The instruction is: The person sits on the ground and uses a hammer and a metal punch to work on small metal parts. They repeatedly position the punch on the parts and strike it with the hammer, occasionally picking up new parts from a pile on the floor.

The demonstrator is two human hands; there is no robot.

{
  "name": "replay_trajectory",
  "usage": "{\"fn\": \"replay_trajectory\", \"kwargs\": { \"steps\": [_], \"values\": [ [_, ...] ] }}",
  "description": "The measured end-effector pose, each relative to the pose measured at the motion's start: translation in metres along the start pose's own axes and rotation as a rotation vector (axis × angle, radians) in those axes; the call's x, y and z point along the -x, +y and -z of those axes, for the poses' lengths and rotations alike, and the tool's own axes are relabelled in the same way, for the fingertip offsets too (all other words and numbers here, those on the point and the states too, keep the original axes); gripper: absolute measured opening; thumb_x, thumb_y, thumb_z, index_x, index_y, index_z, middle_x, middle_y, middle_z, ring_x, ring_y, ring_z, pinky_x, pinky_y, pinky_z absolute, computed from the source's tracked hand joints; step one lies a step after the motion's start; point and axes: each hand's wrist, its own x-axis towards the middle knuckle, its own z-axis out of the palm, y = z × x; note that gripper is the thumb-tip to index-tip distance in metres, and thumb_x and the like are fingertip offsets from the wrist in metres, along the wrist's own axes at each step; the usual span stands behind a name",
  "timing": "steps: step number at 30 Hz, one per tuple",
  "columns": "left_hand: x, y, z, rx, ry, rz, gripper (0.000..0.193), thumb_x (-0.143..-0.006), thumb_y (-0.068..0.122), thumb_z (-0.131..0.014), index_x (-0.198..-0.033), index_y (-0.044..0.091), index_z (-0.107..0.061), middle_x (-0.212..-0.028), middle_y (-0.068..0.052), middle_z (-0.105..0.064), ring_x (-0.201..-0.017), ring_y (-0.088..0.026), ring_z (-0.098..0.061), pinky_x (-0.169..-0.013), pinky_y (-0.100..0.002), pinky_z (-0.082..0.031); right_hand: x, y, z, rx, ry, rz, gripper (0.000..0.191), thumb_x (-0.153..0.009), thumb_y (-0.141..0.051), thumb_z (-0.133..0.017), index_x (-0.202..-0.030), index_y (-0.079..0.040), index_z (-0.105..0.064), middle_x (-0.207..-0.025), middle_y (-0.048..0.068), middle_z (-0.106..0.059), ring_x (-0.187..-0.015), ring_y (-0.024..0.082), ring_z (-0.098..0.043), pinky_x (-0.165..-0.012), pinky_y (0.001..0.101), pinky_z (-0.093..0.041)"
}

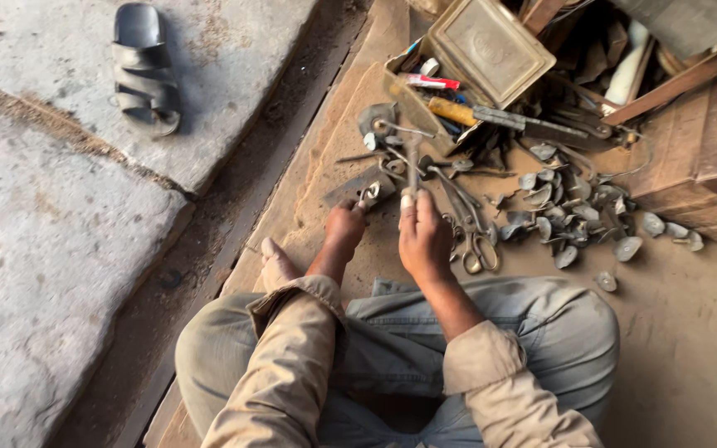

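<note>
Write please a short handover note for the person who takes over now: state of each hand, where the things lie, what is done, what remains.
Left hand: pinches a small metal piece on the dark block.
Right hand: grips an upright tool handle, raised above the floor.
Scissors lie right of the right hand; a pile of small metal pieces lies further right; the open tool box is ahead.
Done or left: cannot tell from this picture.
</note>
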Motion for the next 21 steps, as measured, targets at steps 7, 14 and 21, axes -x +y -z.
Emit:
{"fn": "replay_trajectory", "kwargs": {
  "steps": [7, 14, 21],
  "values": [
    [-0.005, 0.002, -0.003, 0.002, -0.001, -0.048, 0.029, -0.101, 0.031, -0.064, -0.108, 0.005, -0.074, -0.079, -0.009, -0.071, -0.067, -0.017, -0.063, -0.061, -0.035, -0.049, -0.012, -0.004, -0.010, 0.387, -0.294, 0.019, 0.021, -0.100, -0.031, -0.059, -0.097, -0.011, -0.064, -0.071, 0.014, -0.069, -0.066, 0.037, -0.068, -0.057, 0.0483, -0.050],
    [-0.004, -0.003, -0.006, 0.082, -0.037, 0.006, 0.027, -0.101, 0.030, -0.062, -0.114, 0.009, -0.071, -0.082, -0.009, -0.071, -0.067, -0.018, -0.057, -0.059, -0.038, -0.046, -0.010, -0.009, 0.005, 0.005, -0.046, -0.035, 0.025, -0.111, -0.030, -0.044, -0.109, -0.009, -0.059, -0.070, 0.012, -0.066, -0.061, 0.034, -0.069, -0.052, 0.0461, -0.051],
    [-0.007, -0.014, -0.006, -0.073, 0.009, -0.107, 0.026, -0.101, 0.024, -0.061, -0.112, 0.004, -0.074, -0.079, -0.008, -0.072, -0.065, -0.017, -0.064, -0.060, -0.037, -0.049, 0.000, 0.002, -0.001, 0.041, 0.049, -0.022, 0.017, -0.109, -0.023, -0.058, -0.106, -0.007, -0.062, -0.077, 0.016, -0.068, -0.069, 0.039, -0.067, -0.056, 0.0475, -0.049]
  ]
}}
